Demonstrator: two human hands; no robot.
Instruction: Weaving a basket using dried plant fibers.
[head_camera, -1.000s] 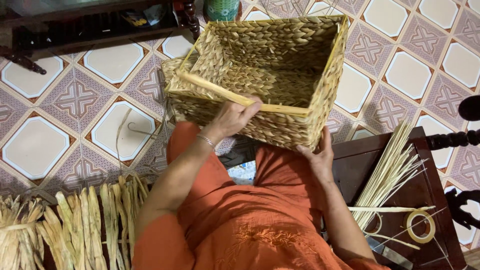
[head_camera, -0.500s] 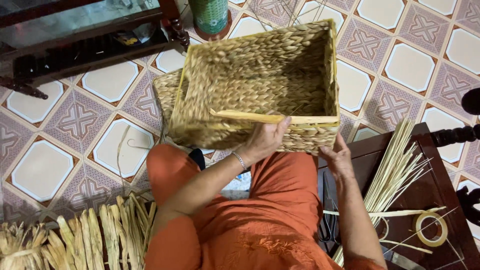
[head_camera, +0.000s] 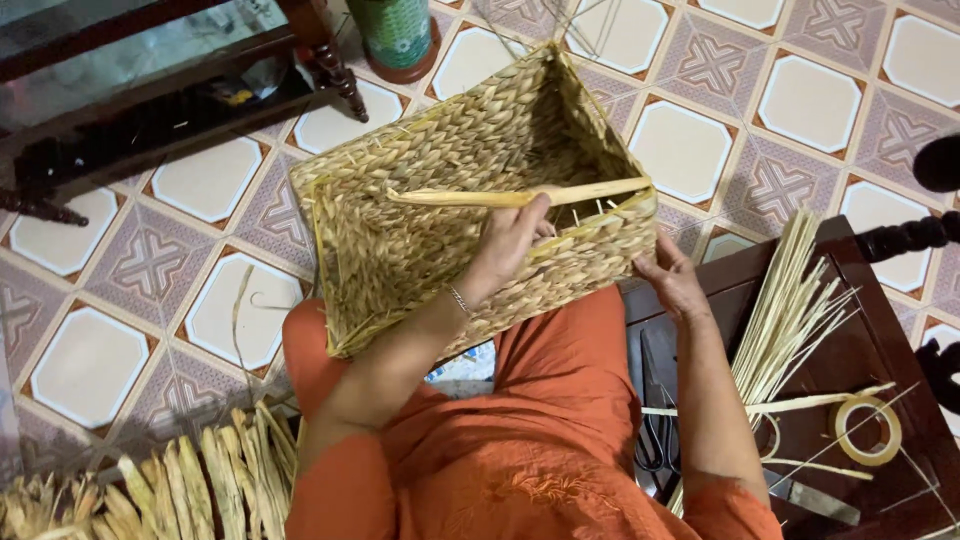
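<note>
We had the rectangular woven basket (head_camera: 450, 200) tipped on its side across our lap, its open mouth turned toward the right and its base edge hanging over the patterned tile floor (head_camera: 690, 150). Our left hand (head_camera: 515, 235) was clenched over the basket's near rim, its grip grasping a flat pale straw strip (head_camera: 520, 193) that ran along that rim from corner to corner. Our right hand (head_camera: 672, 282) lay just beside the basket's lower right corner, fingers spread and pressed against the outer wall, grasping nothing that we could make out.

Right of the basket stood a dark wooden bench (head_camera: 860, 340), its near edge touching our knee. On it lay a bundle of thin pale stalks (head_camera: 790, 300) fanned out toward the basket, a roll of tape (head_camera: 868, 430) well apart from it, and black scissors (head_camera: 655, 420) near the bench's left edge. Beyond the basket's far side stood a green cylindrical pot (head_camera: 400, 35) and a dark carved furniture leg (head_camera: 325, 55). Left of and below the basket, dried flat leaves (head_camera: 170, 490) lay heaped on the floor, leaving bare tiles between.
</note>
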